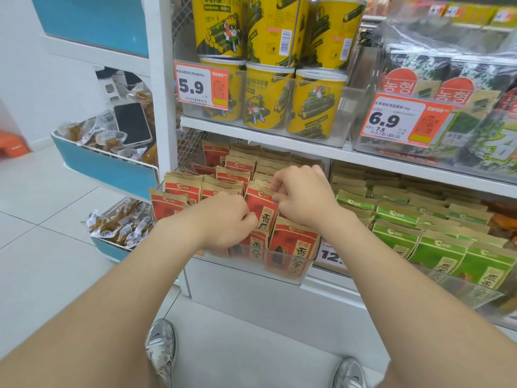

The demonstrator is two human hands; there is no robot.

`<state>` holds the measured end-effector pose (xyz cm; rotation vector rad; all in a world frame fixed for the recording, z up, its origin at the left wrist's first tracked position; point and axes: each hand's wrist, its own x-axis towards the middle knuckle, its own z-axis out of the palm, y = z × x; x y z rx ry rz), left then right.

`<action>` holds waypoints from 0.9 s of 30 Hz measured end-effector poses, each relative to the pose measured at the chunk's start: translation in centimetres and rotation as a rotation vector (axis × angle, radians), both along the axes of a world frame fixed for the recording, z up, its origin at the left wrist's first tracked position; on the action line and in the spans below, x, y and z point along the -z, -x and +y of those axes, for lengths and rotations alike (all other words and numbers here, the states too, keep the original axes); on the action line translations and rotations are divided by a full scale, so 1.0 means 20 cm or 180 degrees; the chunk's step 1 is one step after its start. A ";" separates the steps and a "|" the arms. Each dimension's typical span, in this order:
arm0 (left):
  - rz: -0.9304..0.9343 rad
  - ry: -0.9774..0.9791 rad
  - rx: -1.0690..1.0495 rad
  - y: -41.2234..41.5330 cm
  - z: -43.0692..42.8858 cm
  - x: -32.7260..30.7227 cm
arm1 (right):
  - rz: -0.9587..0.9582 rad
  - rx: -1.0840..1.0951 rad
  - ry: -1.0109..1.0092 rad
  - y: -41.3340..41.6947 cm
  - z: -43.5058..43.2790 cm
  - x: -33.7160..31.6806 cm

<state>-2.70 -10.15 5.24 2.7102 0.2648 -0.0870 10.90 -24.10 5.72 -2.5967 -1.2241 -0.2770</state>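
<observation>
In the middle of the frame, on the lower shelf, a red seed packet (261, 208) stands upright among others like it in a clear bin (279, 266), with a hand at each side. The left hand (223, 219) has its fingers curled in against the packet's left edge and seems to pinch it. The right hand (302, 197) nips the top right corner between thumb and bent fingers. The job looks like squaring this packet in its row, so it is best kept vertical, held by the crimped top rather than the belly, and eased down without dragging its neighbours askew, face forward. The red packets carry the mark 洽洽 and a large 香. The green packets (442, 256) at lower right show 原. In the upper half, an orange price tag (195, 86) reads 5.9 before yellow tubs (265, 99), and a second tag (391, 120) reads 6.9 over 7.5. Seaweed packs (400, 85) bear Korean lettering.
</observation>
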 end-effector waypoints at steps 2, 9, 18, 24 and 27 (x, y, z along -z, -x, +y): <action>-0.0010 -0.0010 0.0001 0.00 0.01 0.00 | -0.0119 0.0011 -0.0139 0.00 0.00 0.00; 0.0058 -0.0017 0.0042 0.03 0.01 -0.01 | 0.0249 -0.0213 -0.1986 0.03 -0.04 -0.03; 0.0011 0.0093 -0.0015 0.05 0.03 -0.01 | -0.0024 -0.0463 -0.2295 0.06 -0.15 -0.07; -0.1267 0.0105 -0.0754 0.05 0.03 -0.04 | -0.0038 -0.0794 -0.2571 0.13 -0.19 -0.13; -0.2140 0.0452 -0.0701 0.06 0.02 -0.07 | -0.0182 -0.1010 -0.2529 0.19 -0.22 -0.15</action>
